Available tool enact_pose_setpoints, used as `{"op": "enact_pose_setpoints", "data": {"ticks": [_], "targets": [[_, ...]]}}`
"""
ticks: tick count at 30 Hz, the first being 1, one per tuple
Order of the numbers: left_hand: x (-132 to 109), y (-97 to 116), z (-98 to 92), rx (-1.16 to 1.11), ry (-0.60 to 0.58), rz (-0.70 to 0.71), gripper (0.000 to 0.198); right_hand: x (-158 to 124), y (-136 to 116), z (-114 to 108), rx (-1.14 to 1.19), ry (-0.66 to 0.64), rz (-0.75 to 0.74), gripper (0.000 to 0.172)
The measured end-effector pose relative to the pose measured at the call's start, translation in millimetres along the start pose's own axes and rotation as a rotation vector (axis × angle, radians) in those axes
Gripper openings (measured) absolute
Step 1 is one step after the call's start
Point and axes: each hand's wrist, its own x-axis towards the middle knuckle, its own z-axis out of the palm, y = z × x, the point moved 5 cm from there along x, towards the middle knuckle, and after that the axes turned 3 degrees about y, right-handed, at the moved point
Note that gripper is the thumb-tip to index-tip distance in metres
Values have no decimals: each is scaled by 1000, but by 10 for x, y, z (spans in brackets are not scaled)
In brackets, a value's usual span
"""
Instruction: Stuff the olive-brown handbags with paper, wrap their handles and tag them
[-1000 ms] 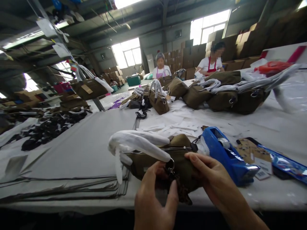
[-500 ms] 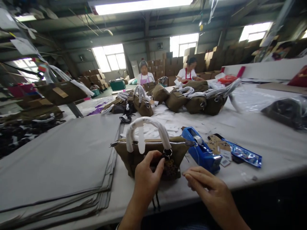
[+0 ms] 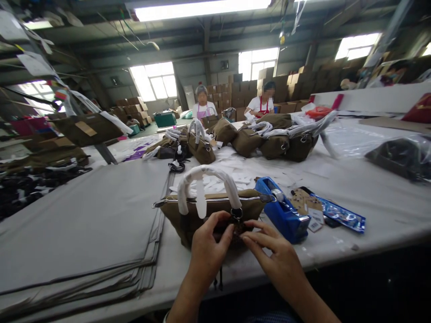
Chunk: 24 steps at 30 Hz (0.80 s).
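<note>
An olive-brown handbag [image 3: 188, 215] stands upright near the table's front edge, its two handles [image 3: 205, 179] wrapped in white paper. A metal ring [image 3: 236, 212] hangs below the right handle end. My left hand [image 3: 207, 251] is closed in a pinch on a small dark tag or charm at the bag's front, just under that ring. My right hand [image 3: 276, 260] has come in from the right, its fingertips pressed together against the same small piece. The piece itself is mostly hidden by my fingers.
A blue tape dispenser [image 3: 281, 213] sits right of the bag, with printed hang tags [image 3: 308, 208] and a blue packet [image 3: 341, 215] beyond. A stack of grey dust bags [image 3: 84, 229] lies left. More wrapped handbags [image 3: 269, 139] are farther back. Two seated co-workers [image 3: 264, 103] work at the far end.
The bag went from lying on its side in both hands to standing upright. My right hand let go, drew back, then returned to the piece under the ring.
</note>
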Motion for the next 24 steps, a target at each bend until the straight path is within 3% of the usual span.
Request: {"op": "enact_pose_setpoints", "data": {"ticks": [4, 10, 16, 20, 24], "targets": [[2, -7, -11, 36, 5, 9, 25, 50, 57, -44, 53, 39, 27, 15], [7, -7, -37, 82, 66, 30, 17, 67, -30, -157, -188, 179, -198, 22], [-7, 29, -41, 97, 81, 62, 15, 80, -44, -131, -379, 175, -296, 23], [-10, 35, -40, 100, 69, 64, 16, 98, -28, -97, -319, 145, -273, 21], [-10, 6, -36, 89, 77, 62, 17, 123, -38, -149, -103, 160, -176, 17]]}}
